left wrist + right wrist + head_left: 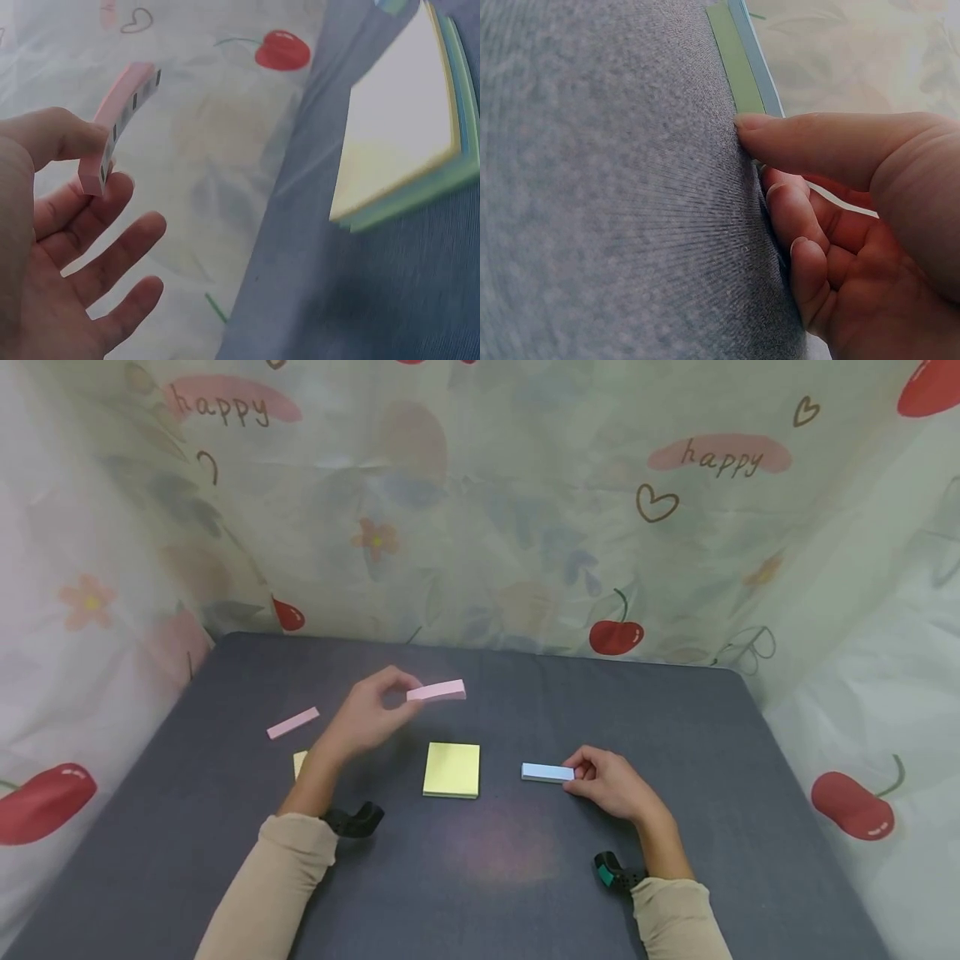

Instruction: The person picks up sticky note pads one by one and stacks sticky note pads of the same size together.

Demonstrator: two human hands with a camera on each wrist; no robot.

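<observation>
Head view shows the left hand (367,714) pinching a pink strip (438,691) above the surface (420,893), its thumb and nearest fingers clamped on one end. The right hand (609,785) pinches the end of a pale blue strip (545,772) low at the surface; contact beneath is hard to tell. Between them lies a yellow pad (452,770); beyond the left hand sit another pink strip (293,723) and a partly hidden yellow piece (299,763). The step seems to be positioning both strips; next probably calls for lowering the raised one, the other steadied.
</observation>
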